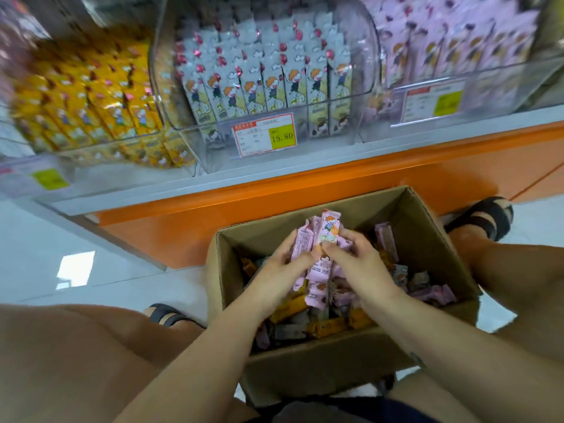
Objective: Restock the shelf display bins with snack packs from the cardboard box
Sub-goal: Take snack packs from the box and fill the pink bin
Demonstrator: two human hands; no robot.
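An open cardboard box [427, 239] sits on the floor between my knees, full of loose pink, orange and grey snack packs. Both hands hold a bunch of pink snack packs [320, 267] upright over the box. My left hand [280, 267] grips the bunch from the left. My right hand [357, 261] pinches it from the right, thumb on the front pack. Above, on the shelf, stand three clear display bins: a yellow-pack bin [91, 96], a grey-pack bin [265, 83] and a pink-pack bin [457, 47].
An orange shelf base [305, 193] runs behind the box. A price tag reading 15.80 [265, 135] hangs on the grey bin front. My sandalled feet [485, 218] flank the box on the white tiled floor [61, 239].
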